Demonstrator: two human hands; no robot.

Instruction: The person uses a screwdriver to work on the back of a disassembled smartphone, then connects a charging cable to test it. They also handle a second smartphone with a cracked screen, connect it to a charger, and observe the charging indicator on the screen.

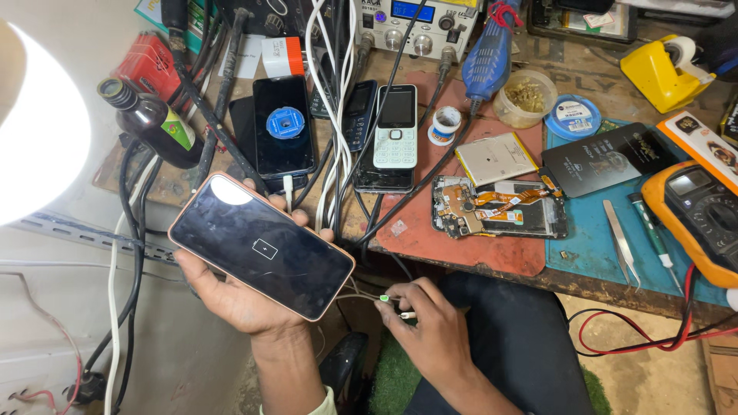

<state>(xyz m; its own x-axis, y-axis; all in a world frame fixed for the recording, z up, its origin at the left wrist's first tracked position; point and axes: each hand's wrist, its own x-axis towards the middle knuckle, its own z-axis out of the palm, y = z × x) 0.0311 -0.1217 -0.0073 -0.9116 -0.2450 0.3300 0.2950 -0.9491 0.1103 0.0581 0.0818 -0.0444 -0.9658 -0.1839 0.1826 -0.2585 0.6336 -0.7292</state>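
left hand [231, 296] gripping a pink-edged smartphone [261, 246] in the lower left of the frame, right hand [427, 323] pinching a white charging cable [361, 297] at lower centre, below the cluttered workbench [461, 246] edge

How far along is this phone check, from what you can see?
Looks done: the pink-edged smartphone in the left hand shows a battery symbol on its dark screen. In hand: the right hand pinches a white cable plug with a small green light. Probably left: the opened phone lies uncovered on the red mat, tweezers beside it.
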